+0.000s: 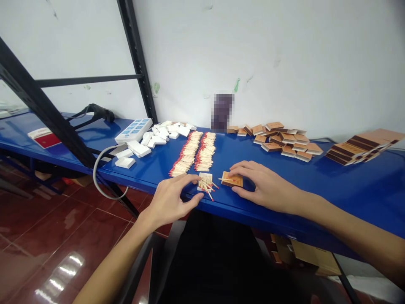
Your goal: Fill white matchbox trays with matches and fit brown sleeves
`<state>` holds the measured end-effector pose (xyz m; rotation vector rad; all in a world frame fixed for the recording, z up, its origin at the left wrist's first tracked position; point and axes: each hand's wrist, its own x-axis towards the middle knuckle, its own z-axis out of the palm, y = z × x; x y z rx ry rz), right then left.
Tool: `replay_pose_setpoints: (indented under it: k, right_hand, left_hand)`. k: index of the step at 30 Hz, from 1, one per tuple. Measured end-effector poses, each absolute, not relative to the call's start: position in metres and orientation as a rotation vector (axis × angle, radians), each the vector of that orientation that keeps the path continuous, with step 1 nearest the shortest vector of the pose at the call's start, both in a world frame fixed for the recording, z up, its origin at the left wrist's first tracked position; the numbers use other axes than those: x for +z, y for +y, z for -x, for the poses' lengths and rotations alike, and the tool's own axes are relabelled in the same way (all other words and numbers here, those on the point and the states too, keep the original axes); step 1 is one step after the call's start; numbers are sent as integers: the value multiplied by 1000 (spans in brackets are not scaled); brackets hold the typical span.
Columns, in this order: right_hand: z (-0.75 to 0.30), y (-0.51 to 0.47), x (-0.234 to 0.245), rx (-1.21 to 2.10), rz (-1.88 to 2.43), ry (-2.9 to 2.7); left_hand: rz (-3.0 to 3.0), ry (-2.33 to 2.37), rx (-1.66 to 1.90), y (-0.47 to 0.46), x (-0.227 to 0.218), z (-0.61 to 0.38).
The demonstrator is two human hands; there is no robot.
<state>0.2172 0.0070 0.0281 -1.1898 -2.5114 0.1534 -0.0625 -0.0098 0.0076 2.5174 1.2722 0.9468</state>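
Observation:
Near the table's front edge lies a small white matchbox tray (200, 188) with loose matches (207, 184) piled in it, some jutting out over its right side. My left hand (172, 200) holds the tray's left side between thumb and fingers. Just to the right, a brown matchbox sleeve (234, 182) lies on the table with a single match (226, 180) across its top. My right hand (257, 183) grips the sleeve, fingers on its far edge and thumb at its near edge. Beyond the tray, two long rows of red-tipped matches (205, 152) run away from me.
White empty trays (161, 135) are heaped at the back left beside a white-and-blue box (134, 131). Brown sleeves (286, 139) lie piled at the back right, with a stack of flattened sleeves (357, 147) farther right. A grey cable (96, 169) loops over the front edge near a black post (76, 143).

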Motion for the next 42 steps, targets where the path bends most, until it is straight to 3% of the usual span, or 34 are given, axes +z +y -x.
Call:
replay_pose_setpoints:
  k: [16, 42]
  right_hand:
    - [-190, 20, 32, -14, 1048, -2465]
    - [-173, 22, 41, 265, 868, -2725]
  left_hand:
    - [-2895, 937, 1131, -6, 1, 63]
    - [-2638, 892, 1106, 4, -6, 56]
